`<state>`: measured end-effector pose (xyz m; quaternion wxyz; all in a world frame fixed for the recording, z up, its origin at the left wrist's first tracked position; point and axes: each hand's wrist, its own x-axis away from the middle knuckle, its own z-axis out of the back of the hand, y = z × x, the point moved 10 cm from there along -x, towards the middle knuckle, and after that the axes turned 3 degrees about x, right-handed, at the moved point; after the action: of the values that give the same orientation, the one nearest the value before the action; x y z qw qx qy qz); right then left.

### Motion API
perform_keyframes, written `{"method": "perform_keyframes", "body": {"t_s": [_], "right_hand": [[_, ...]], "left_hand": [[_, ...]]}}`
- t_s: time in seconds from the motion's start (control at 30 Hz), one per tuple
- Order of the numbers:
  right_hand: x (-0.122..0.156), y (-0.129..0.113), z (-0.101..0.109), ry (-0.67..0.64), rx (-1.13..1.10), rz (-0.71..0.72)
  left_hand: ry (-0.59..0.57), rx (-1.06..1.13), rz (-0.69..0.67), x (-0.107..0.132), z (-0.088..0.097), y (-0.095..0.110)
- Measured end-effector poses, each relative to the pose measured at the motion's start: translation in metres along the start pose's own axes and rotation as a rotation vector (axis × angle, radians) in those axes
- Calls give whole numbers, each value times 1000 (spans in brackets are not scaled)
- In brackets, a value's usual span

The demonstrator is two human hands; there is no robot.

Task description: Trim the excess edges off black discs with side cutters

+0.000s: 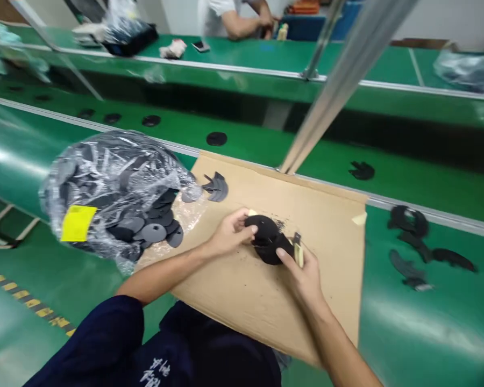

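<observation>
My left hand [229, 232] pinches the left side of a black round rubber disc [266, 239] over a brown cardboard sheet [266, 301]. My right hand [302, 271] is closed on a small pale-handled tool [298, 250] whose tip touches the disc's right edge. Fine black crumbs lie on the cardboard around the disc. Trimmed black scraps [215, 186] lie at the sheet's far left corner.
A clear plastic bag [113, 188] full of black discs with a yellow label [77, 222] lies to the left. Black offcuts [419, 242] lie on the green table to the right. A metal post [339, 80] rises behind the cardboard. Another person's arm [242, 21] rests on the far bench.
</observation>
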<state>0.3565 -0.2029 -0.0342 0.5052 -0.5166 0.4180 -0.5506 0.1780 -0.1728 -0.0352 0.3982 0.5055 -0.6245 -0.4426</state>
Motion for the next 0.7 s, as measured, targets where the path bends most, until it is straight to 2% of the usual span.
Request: {"method": "perform_keyframes", "body": {"t_s": [0.1,0.17,0.3,0.4,0.47,0.6,0.7], "right_hand": [[3,1,-6,-29,-63,-33],[5,4,-8,-38,-99,-56],[7,11,-11,-38,-180,-101],[8,15,-15,-51,-263,-137],[8,16,-15,-48,-301,-151],[7,16,-12,-22,-325,-149],[8,16,-12,-25,-330,-128]], "left_hand": [[-4,-47,-47,5,-1,5],[9,-122,-135,9,-2,15],[20,-460,-501,26,-12,51],[-22,-667,-720,39,-24,65],[-62,-728,-753,42,-30,64],[-151,-721,-719,41,-35,61],[-155,-712,-678,38,-35,61]]}}
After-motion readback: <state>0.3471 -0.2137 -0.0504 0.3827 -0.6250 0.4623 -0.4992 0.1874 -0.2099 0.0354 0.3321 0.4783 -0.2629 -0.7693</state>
